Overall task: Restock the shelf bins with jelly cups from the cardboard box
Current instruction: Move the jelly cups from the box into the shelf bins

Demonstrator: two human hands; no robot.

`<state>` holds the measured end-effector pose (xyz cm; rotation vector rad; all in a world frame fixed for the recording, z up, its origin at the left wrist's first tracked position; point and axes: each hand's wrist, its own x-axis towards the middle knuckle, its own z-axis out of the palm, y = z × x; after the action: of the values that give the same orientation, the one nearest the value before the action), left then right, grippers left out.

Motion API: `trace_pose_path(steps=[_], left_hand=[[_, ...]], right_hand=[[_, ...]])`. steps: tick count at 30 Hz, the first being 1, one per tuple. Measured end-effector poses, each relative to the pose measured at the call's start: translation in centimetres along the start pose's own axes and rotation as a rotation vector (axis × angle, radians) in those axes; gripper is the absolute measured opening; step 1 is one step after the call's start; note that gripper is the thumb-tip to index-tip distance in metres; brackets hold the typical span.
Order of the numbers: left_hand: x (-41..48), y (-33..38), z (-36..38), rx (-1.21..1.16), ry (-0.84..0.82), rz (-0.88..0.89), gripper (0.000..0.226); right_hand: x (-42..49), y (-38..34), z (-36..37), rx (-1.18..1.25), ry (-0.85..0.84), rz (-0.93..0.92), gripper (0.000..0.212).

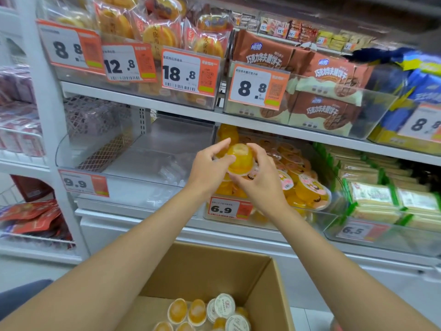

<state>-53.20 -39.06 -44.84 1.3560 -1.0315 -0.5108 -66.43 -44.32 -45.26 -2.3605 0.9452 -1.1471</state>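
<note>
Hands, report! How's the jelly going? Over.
Left hand and right hand grip orange jelly cup. Held at the jelly bin, not in yet. Nothing blocking.

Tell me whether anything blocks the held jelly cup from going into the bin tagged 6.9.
Nothing visible does. The left hand and right hand hold the jelly cup just in front of the bin's open top; only the piled cups inside limit where it can sit.

Cardboard box (202, 271) cut off at bottom edge, blue packets (426, 84) blurred
</note>
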Motion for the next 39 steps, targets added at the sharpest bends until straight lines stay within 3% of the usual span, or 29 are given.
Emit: trace_pose_path(steps=[5, 9, 15, 20, 27, 30, 36, 39], left_hand=[[1.7, -1.5, -0.6, 0.306, 0.111, 0.016, 0.017], [3.7, -2.8, -1.0, 0.261, 0.061, -0.054, 0.021], [5.6, -5.1, -1.1, 0.112, -0.060, -0.063, 0.020], [5.6, -6.3, -1.4, -0.030, -0.098, -0.063, 0.016], [5.6, -6.3, -1.5, -0.067, -0.129, -0.029, 0.015], [5.7, -6.3, -1.5, -0.066, -0.112, -0.015, 0.015], [5.7, -6.3, -1.5, -0.073, -0.099, -0.019, 0.008], [5.7, -6.4, -1.6, -0.064, -0.102, -0.007, 0.009]], right_hand=[[1.4, 2.1, -2.0, -0.082, 0.076, 0.213, 0.077], [4.6, 3.4, -2.1, -0.081, 0.018, 0.362, 0.075], [8.8, 4.5, -0.7, -0.179, -0.020, 0.426, 0.052], [11.9, 5.6, 1.5, -0.187, -0.047, 0.429, 0.071], [14.6, 6.6, 4.0, -0.227, -0.062, 0.404, 0.042], [15.3, 7.1, 4.6, -0.228, -0.070, 0.407, 0.049], [15.8, 8.0, 4.7, -0.269, -0.058, 0.449, 0.041], [16.1, 8.1, 4.8, -0.240, 0.010, 0.452, 0.056]])
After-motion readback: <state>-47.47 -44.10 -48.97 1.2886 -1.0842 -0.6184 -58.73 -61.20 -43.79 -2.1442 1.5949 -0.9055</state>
